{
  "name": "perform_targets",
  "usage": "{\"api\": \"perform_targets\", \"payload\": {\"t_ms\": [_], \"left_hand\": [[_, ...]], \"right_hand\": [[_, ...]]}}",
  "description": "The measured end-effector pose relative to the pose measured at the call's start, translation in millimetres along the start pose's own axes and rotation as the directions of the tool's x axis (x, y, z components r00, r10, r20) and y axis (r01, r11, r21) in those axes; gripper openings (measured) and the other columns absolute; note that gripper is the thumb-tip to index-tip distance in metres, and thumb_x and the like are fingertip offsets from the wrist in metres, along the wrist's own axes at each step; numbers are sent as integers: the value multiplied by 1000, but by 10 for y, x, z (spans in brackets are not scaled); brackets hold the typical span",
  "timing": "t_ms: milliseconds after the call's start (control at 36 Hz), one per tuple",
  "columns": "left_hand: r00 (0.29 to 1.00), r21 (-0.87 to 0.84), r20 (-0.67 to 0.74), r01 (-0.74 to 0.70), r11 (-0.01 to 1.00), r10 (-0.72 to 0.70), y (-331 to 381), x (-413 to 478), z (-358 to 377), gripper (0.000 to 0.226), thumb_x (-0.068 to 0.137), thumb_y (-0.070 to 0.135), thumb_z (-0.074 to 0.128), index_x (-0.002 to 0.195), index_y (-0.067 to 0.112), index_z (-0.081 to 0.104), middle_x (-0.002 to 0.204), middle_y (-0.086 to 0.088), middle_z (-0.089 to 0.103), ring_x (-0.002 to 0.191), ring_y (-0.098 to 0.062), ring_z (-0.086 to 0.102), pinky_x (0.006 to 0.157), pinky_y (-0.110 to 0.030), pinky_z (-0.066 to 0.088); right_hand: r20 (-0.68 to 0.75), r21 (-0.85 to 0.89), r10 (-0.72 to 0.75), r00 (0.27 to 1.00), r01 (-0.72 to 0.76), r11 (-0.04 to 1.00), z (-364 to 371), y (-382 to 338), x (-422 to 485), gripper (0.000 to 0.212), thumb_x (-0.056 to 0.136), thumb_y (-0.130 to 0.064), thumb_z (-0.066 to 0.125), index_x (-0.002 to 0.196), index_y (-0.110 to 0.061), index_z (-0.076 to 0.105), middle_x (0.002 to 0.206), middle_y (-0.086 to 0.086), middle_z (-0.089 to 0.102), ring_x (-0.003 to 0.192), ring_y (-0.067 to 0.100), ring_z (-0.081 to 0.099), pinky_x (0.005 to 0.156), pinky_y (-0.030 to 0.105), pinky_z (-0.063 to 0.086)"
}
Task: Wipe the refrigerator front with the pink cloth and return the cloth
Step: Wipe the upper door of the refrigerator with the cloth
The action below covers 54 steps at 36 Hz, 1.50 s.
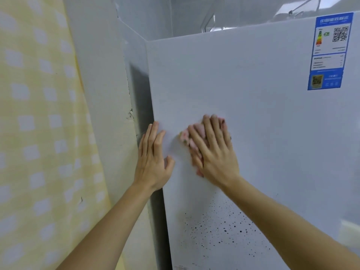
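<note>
Against fridge front (263,143), pink cloth (184,135) was pressed by R hand (216,154), fingers spread straight; L hand (152,164) was laid flat beside. Cloth judged soft, light: best bunched under palm.

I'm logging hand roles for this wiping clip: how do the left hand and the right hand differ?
The right hand presses the pink cloth against the refrigerator front; the left hand lies bare on it. The left hand sits at the front's left edge, the right hand further in. Both lie flat against it.
</note>
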<state>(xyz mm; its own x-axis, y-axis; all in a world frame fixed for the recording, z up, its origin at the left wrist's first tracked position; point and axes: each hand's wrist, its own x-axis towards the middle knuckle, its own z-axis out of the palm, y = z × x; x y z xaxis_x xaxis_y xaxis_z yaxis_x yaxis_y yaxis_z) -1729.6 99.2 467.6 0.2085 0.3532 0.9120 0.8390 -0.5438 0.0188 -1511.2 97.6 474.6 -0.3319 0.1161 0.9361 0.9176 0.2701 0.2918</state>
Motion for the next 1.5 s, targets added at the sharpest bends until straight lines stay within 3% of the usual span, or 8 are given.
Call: {"api": "perform_targets", "payload": {"t_ms": [278, 389, 528, 806, 1000, 1194, 1333, 1500], "left_hand": [[1000, 40, 20, 5, 999, -6, 42, -10, -48, 72, 91, 13, 56, 158, 4, 30, 174, -11, 14, 163, -24, 9, 132, -43, 11], [1000, 63, 11, 0, 998, 0, 21, -9, -62, 71, 92, 12, 57, 158, 6, 30, 174, -8, 16, 163, -23, 11, 131, -49, 14], [999, 149, 11, -32, 988, 30, -67, -3, -129, 71, 87, 4, 49, 157, 8, 35, 174, -5, 19, 163, -23, 11, 131, -53, 11], [998, 193, 48, -45, 980, 37, -165, -46, -120, 68, 95, 16, 43, 162, 14, 33, 175, 3, 15, 163, -20, 9, 131, -52, 8], [998, 237, 42, -47, 970, 38, -278, -81, -146, 70, 98, 21, 47, 165, 17, 27, 176, -1, 10, 163, -24, 6, 131, -53, 5], [991, 213, 30, 121, 969, -131, -613, -111, -234, 73, 100, 34, 42, 167, 31, 14, 177, -3, -3, 163, -27, -5, 129, -59, 1], [988, 179, 46, 136, 974, -146, -813, -123, -213, 72, 103, 38, 36, 168, 27, 9, 177, -4, -5, 163, -28, -7, 129, -62, 7], [993, 174, -14, 117, 978, -116, -883, -134, -109, 72, 104, 34, 35, 168, 17, 6, 177, -8, -1, 163, -31, -3, 130, -58, 7]], "right_hand": [[262, 93, -293, 920, 278, 956, -132, 210, -478, 128, 47, -6, 77, 164, -13, 26, 172, 19, 17, 162, 33, 10, 132, 47, 13], [141, 86, -150, 979, 139, 987, -233, 461, 75, 106, 60, -19, 87, 157, -9, 44, 169, 24, 23, 159, 40, 18, 130, 52, 17], [-78, 20, 134, 988, -133, 991, -214, 367, 807, 51, 113, -32, 37, 163, -18, 35, 169, 24, 21, 159, 42, 16, 129, 56, 17], [-53, 127, 26, 998, -19, 992, 132, -269, 282, 57, 106, -15, 55, 161, -9, 37, 169, 23, 23, 159, 38, 18, 130, 56, 17], [295, 43, -307, 905, 308, 950, 194, -546, -840, 84, 86, -1, 39, 167, -10, 17, 174, 17, 11, 162, 32, 9, 132, 46, 7], [260, 57, -316, 912, 312, 948, 66, -266, -339, 128, 47, -18, 92, 159, -3, 31, 170, 20, 18, 161, 34, 10, 132, 47, 8], [-25, 93, -94, 995, 96, 991, -77, -4, 587, 45, 101, -27, 63, 143, -12, 62, 166, 21, 31, 157, 38, 24, 130, 53, 14], [-215, 159, 159, 964, -126, 979, 135, -193, 1193, 50, 105, 4, 45, 154, -4, 48, 162, 21, 40, 154, 38, 33, 129, 50, 23]]}}
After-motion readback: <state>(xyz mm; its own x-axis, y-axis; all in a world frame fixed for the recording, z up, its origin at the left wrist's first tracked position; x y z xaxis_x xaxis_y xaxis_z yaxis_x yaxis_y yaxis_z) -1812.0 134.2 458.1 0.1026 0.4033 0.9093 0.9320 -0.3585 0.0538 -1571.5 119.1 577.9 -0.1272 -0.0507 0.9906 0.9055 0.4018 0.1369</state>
